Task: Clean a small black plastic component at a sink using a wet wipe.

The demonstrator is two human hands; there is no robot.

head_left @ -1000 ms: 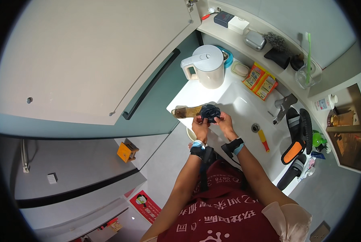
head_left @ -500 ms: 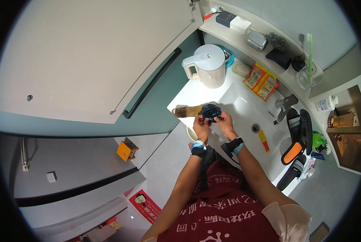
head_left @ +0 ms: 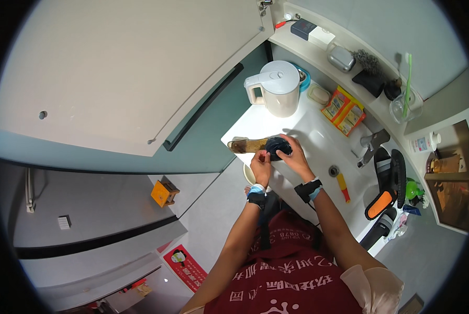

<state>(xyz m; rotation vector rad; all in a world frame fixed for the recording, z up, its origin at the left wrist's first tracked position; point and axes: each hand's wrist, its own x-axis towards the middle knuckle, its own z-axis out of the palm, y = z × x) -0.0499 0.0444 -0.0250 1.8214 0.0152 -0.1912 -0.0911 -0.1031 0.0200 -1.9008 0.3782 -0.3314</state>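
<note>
Both my hands are together over the front left of the white counter. Between them is a dark blue-black, shiny, crumpled item (head_left: 279, 148) whose exact kind I cannot make out. My right hand (head_left: 296, 156) curls round its right side. At its lower left edge, my left hand (head_left: 261, 164) is closed in a pinch. A long, flat yellow-brown piece (head_left: 247, 146) with a rounded, darker end lies to the left, meeting or partly under the dark item. Which of these I cannot tell.
The white basin (head_left: 318, 137) has a yellow-and-red handled tool (head_left: 343, 187) beside the drain. A cream kettle (head_left: 280, 97), an orange-yellow packet (head_left: 344, 111) and the tap (head_left: 373, 146) stand behind. Black slippers (head_left: 383, 180) lie along the right edge. A cabinet door (head_left: 124, 73) is at left.
My right hand has shifted up and wrapped further round the dark item, which is turned a little. My left hand stays beside it. The whole view has shifted slightly.
</note>
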